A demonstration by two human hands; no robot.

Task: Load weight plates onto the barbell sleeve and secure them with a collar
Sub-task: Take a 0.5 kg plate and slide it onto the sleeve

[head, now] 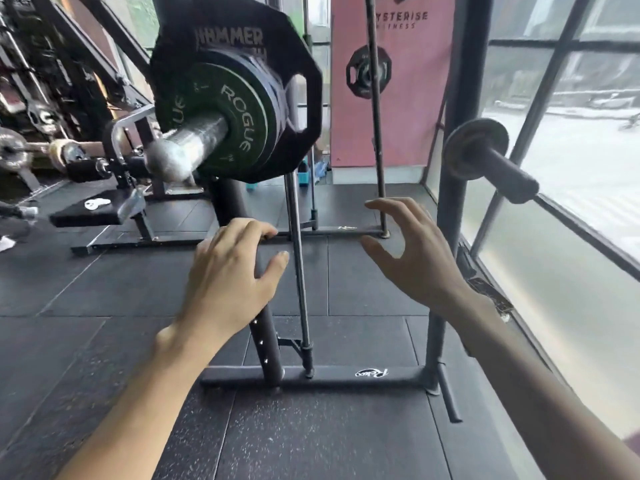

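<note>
The chrome barbell sleeve [188,147] points toward me at upper left. On it sit a small green Rogue plate [242,123], several thin dark plates behind it, and a large black Hammer plate [298,64] at the back. I see no collar on the sleeve. My left hand [232,275] hovers below the plates with fingers loosely curled, holding nothing. My right hand [412,251] is spread to the right of it, fingers relaxed and apart, also holding nothing. Both hands are well under the sleeve.
The rack's black upright [263,334] and base bar [311,375] stand just under my hands, with a thin steel guide rod [298,258]. A storage peg with a small plate [485,157] juts out at right beside the window. A bench [100,209] stands at left on rubber flooring.
</note>
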